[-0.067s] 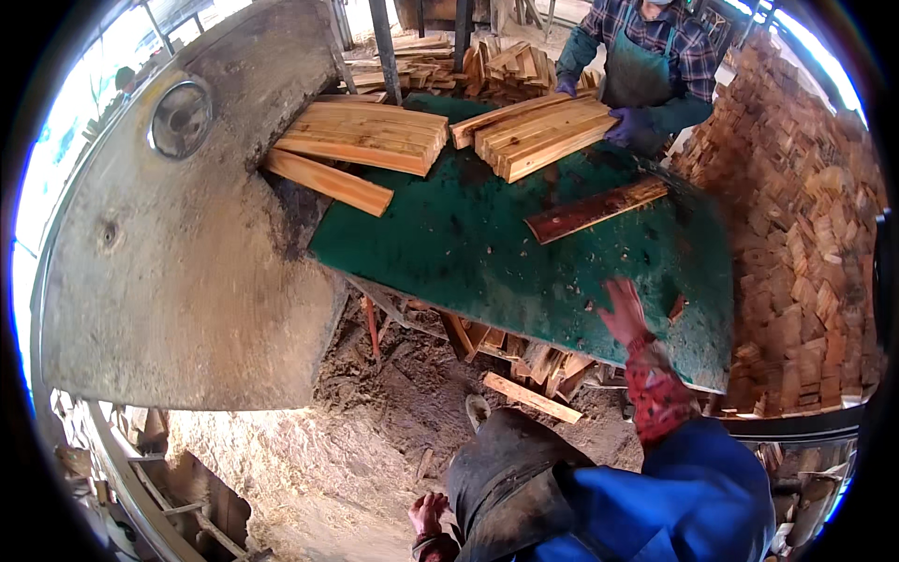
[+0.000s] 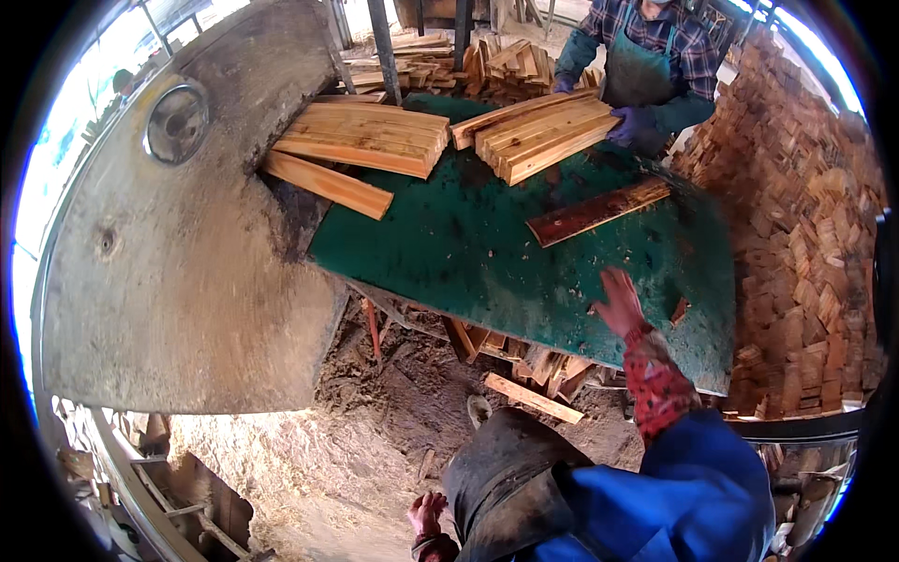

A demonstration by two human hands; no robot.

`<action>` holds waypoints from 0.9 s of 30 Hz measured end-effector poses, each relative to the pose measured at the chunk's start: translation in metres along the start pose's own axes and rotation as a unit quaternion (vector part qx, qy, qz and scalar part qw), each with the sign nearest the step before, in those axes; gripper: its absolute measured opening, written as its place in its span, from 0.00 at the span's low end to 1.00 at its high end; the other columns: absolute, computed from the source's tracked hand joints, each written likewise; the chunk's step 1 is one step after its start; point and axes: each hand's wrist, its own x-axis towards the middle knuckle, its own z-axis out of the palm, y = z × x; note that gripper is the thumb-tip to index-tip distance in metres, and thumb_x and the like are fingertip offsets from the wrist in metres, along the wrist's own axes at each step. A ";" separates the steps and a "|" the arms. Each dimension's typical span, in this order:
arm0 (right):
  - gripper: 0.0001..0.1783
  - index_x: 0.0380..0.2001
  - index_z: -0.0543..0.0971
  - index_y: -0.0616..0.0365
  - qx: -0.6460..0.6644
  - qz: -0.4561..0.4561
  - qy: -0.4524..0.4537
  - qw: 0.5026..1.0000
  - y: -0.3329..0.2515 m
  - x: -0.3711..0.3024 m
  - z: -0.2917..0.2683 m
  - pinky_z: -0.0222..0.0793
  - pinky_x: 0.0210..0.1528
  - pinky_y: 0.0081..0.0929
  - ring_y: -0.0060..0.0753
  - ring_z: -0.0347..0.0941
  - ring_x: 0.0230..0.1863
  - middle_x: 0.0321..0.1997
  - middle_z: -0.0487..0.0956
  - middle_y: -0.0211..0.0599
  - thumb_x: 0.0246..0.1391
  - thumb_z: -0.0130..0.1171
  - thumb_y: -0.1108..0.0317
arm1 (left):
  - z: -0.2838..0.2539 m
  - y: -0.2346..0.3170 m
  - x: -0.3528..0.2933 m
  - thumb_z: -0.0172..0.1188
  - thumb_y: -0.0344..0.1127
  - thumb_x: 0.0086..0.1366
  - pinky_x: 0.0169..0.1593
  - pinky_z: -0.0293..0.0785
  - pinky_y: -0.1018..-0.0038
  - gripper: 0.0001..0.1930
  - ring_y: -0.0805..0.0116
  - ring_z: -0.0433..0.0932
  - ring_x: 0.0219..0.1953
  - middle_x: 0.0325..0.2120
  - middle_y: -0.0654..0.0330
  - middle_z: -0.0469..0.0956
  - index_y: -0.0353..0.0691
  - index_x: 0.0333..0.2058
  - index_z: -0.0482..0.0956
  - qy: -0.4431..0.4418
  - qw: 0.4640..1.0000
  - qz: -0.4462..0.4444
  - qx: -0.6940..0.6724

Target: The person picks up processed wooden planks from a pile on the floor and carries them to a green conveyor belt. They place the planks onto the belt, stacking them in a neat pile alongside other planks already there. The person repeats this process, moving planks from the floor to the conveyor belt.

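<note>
My right hand (image 2: pixel 620 302) reaches over the near right part of a green tabletop (image 2: pixel 421 239), fingers spread, holding nothing. Ahead of it lies a dark-faced wooden board (image 2: pixel 599 211), apart from the fingers. A small wood chip (image 2: pixel 680 311) rests just right of the hand. My left hand (image 2: pixel 428 513) hangs low beside my dark apron (image 2: pixel 506 468), its fingers loosely bent and apart, with nothing visible in them. Across the table, a co-worker's gloved hands (image 2: pixel 632 126) hold a stack of boards (image 2: pixel 543 136).
Another stack of boards (image 2: pixel 365 136) sits at the table's far left, with a single board (image 2: pixel 328 183) before it. A big worn metal plate (image 2: pixel 187 281) stands at left. Piled wood pieces (image 2: pixel 796 253) fill the right side. A loose board (image 2: pixel 532 397) lies below the table.
My right hand has shifted slightly forward over the green tabletop, still spread. My left hand and the co-worker's stack are nearly unchanged.
</note>
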 end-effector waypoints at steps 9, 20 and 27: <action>0.38 0.61 0.65 0.52 -0.154 -0.079 -0.133 0.976 -0.015 0.184 0.032 0.54 0.64 0.51 0.53 0.53 0.68 0.67 0.60 0.40 0.42 0.58 0.72 | 0.022 0.039 0.028 0.58 0.38 0.65 0.30 0.79 0.72 0.13 0.63 0.80 0.25 0.27 0.55 0.80 0.31 0.34 0.77 0.042 0.997 -0.027 0.052; 0.38 0.46 0.74 0.55 -0.076 -0.234 -0.124 0.961 -0.098 0.121 0.030 0.57 0.54 0.49 0.52 0.63 0.52 0.45 0.68 0.43 0.22 0.67 0.58 | 0.076 0.120 0.083 0.64 0.40 0.59 0.35 0.77 0.74 0.16 0.67 0.80 0.28 0.27 0.55 0.81 0.28 0.35 0.78 -0.046 0.988 0.062 0.132; 0.35 0.42 0.73 0.64 0.070 -0.200 -0.192 0.958 -0.249 0.127 0.060 0.69 0.43 0.44 0.54 0.70 0.44 0.41 0.68 0.49 0.31 0.69 0.52 | 0.178 0.229 0.080 0.62 0.36 0.62 0.40 0.75 0.75 0.17 0.70 0.80 0.34 0.32 0.55 0.82 0.28 0.43 0.77 -0.207 0.947 0.133 0.208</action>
